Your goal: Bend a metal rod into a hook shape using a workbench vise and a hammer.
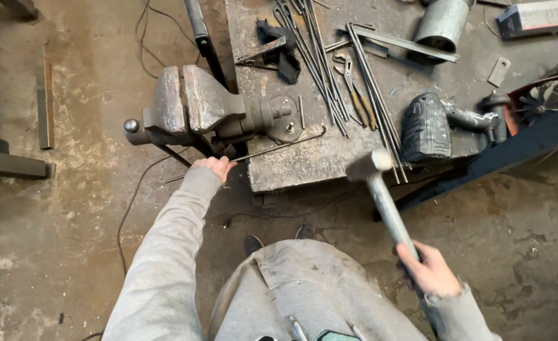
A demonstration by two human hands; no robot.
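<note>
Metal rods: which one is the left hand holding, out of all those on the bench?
The thin rod with the hooked end, lying alone across the bench's near edge beside the vise. The left hand grips its end; the other rods lie bundled farther back.

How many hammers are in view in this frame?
1: the hammer is gripped by the right hand, head raised over the workbench edge. Others could be hidden among the rods and tools.
</note>
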